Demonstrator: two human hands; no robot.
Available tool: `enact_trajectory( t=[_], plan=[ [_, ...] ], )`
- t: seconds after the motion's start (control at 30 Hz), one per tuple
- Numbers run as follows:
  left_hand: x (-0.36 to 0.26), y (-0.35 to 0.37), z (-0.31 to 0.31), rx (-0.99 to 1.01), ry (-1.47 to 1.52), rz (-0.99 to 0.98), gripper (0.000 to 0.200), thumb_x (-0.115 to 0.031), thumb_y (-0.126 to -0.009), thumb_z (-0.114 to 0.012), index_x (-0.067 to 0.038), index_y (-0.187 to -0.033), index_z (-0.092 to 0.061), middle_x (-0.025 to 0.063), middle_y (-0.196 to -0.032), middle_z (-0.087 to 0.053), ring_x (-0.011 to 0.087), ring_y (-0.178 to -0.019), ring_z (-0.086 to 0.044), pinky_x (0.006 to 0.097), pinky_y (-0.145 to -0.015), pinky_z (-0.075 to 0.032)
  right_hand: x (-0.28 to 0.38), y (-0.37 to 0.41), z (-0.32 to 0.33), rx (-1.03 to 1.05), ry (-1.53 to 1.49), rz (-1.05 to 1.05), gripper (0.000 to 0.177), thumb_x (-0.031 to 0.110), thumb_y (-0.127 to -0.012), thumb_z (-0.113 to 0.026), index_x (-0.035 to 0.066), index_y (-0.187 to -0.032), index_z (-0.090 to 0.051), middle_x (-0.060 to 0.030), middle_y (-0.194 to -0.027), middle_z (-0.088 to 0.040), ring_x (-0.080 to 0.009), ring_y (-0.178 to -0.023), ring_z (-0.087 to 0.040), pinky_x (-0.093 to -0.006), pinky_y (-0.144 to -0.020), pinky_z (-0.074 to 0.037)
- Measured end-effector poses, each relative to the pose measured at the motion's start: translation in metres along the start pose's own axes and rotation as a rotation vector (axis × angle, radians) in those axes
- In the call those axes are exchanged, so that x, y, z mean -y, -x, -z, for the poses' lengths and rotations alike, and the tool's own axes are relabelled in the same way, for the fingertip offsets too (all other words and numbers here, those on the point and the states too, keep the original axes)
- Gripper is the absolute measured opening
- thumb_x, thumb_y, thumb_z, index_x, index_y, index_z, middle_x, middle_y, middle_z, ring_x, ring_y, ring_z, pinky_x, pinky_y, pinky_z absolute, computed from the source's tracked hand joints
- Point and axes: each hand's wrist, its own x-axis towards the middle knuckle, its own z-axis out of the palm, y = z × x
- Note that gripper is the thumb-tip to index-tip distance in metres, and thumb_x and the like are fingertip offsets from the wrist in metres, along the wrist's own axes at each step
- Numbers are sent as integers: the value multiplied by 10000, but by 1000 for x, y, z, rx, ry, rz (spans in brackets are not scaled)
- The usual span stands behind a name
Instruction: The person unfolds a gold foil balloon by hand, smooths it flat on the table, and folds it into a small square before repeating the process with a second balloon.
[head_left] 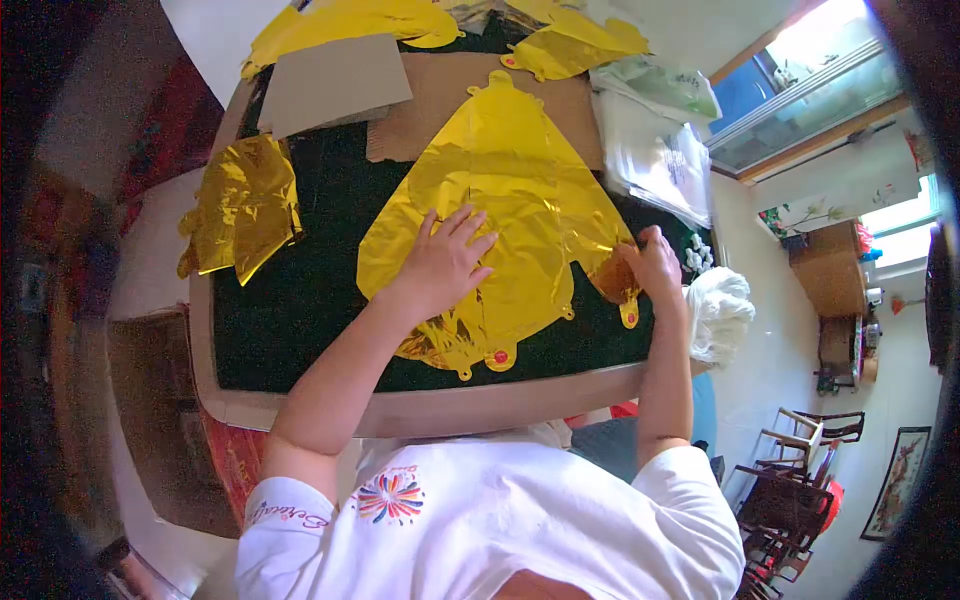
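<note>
A large deflated gold foil balloon (510, 190) lies nearly flat on the dark green tabletop in front of me, creased, with small tabs along its edges. Red dots mark some tabs near its lower end. My left hand (448, 258) rests on its middle, palm down with fingers spread. At the balloon's right side, my right hand (652, 265) has its fingers curled at the edge of a shiny lobe, gripping it; the fingertips are partly hidden. A second folded gold foil balloon (248, 205) lies apart on the left.
Grey card sheets (335, 85) and a brown cardboard piece (400, 130) lie toward the back. More gold foil (355, 25) sits at the far edge. Clear plastic bags (655, 150) are stacked at right, near a white bundle of string (720, 315). Wooden chairs (800, 450) stand beyond.
</note>
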Motion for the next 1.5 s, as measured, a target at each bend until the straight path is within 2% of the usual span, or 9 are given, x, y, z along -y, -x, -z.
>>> enact_trajectory(
  t=[0.27, 0.37, 0.47, 0.57, 0.73, 0.9, 1.17, 1.37, 1.5],
  plan=[
    [1, 0, -3, 7, 18, 15, 446, -318, -865, -597, -117, -1254, -510, 108, -1392, -423, 294, -1350, -325, 532, -1108, -226, 12, 6, 28, 192, -333, 179, 209, 206, -851, -611, 19, -936, -570, -100, -802, -644, -244, -737, -634, -339, -675, -498],
    [-1, 0, 2, 56, -2, 24, 455, -335, -883, -572, -121, -1279, -508, 107, -1411, -404, 285, -1359, -309, 533, -1107, -222, 47, 22, 65, 598, -1327, 400, 233, 183, -928, -536, -17, -1041, -573, -86, -901, -641, -147, -733, -608, -273, -658, -484],
    [0, 0, -1, 57, 3, 28, 460, -337, -885, -569, -122, -1286, -505, 108, -1415, -401, 288, -1359, -308, 534, -1107, -221, 42, -20, 14, 192, -1027, 133, 321, 158, -969, -482, -14, -1233, -543, -104, -1069, -636, -166, -1012, -594, -265, -876, -459],
    [1, 0, -4, 23, 11, 22, 463, -326, -872, -585, -121, -1278, -500, 110, -1404, -413, 300, -1351, -321, 533, -1109, -224, 37, -40, -53, -201, -575, 426, 291, 166, -969, -481, -4, -1193, -555, -148, -1082, -641, -262, -1018, -612, -335, -902, -466],
    [1, 0, -4, 17, 25, 27, 462, -341, -880, -570, -120, -1280, -502, 109, -1404, -412, 299, -1350, -320, 533, -1110, -222, 54, -25, -26, -226, -627, 104, 234, 77, -903, -522, 43, -1126, -583, -207, -1087, -601, -360, -1002, -590, -378, -881, -463],
    [1, 0, -4, 17, 9, 20, 463, -341, -877, -571, -122, -1280, -503, 116, -1403, -412, 298, -1352, -317, 532, -1111, -220, 72, 4, -5, -13, -311, 717, 437, -86, -741, -516, 71, -1142, -595, -165, -1068, -555, -336, -990, -571, -381, -840, -477],
    [1, 1, -4, -17, 29, 23, 472, -310, -841, -629, -113, -1253, -513, 118, -1384, -426, 305, -1336, -342, 542, -1099, -242, 93, 4, 2, 117, -63, 619, 210, -30, -762, -595, 45, -958, -587, -147, -995, -555, -361, -959, -561, -391, -817, -477],
    [1, 2, -6, -11, 34, 6, 476, -296, -845, -630, -116, -1264, -497, 119, -1375, -432, 301, -1340, -338, 553, -1094, -242, 71, 6, 46, 685, -1207, 726, 197, -84, -841, -475, -48, -956, -631, -106, -973, -657, -211, -938, -625, -314, -858, -494],
    [1, 0, -4, -7, 35, 12, 450, -302, -863, -607, -113, -1259, -507, 117, -1382, -427, 298, -1345, -330, 551, -1098, -235, 48, -34, -25, -50, -655, 403, 305, -17, -917, -436, -12, -1191, -571, -147, -1173, -614, -241, -1122, -569, -314, -997, -405]
  ],
)
